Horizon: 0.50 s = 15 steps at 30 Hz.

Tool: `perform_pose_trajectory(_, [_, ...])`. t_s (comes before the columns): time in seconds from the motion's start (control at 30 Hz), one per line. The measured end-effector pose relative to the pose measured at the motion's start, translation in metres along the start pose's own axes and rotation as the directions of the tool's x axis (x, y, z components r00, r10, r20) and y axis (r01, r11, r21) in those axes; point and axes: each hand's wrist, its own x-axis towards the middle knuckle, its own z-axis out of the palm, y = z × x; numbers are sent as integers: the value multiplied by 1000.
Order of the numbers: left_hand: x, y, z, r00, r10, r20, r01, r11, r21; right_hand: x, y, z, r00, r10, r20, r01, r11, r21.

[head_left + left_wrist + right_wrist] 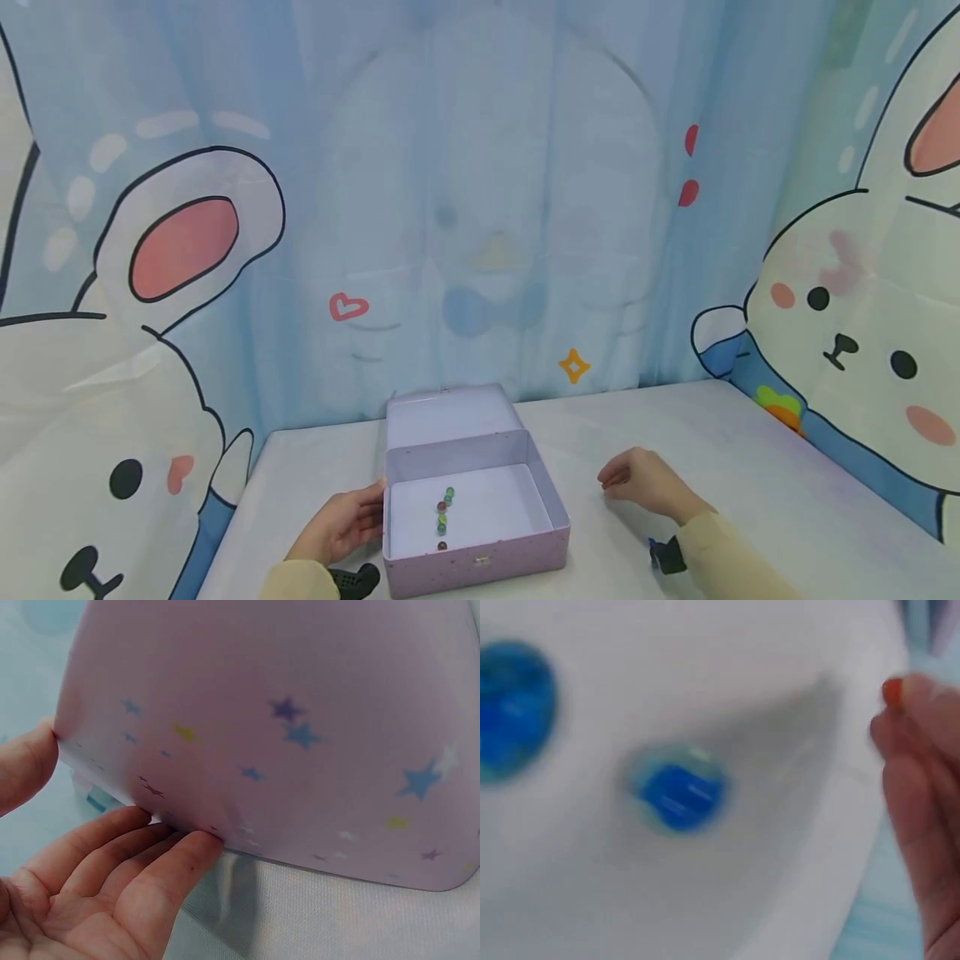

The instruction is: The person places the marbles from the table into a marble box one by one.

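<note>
My left hand holds the left side of an open lilac box. In the left wrist view its fingertips are at the lower edge of the star-printed wall, with the thumb at the wall's far edge. Several green and brown marbles lie in a loose line on the white floor of the box. To the right of the box, my right hand is over the table. Between its thumb and fingers it pinches a small orange marble, partly covered by the fingertips.
Two blue marbles, one nearer the middle and one at the left edge, appear large in the right wrist view. The box's lid is tipped back towards the curtain behind the white table.
</note>
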Motion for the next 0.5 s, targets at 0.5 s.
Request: perform_pose_trajectory(0.5, [3, 0, 0, 1000, -5, -5, 5, 1000, -14, 4, -35, -37, 998, -33, -53, 29, 997, -74])
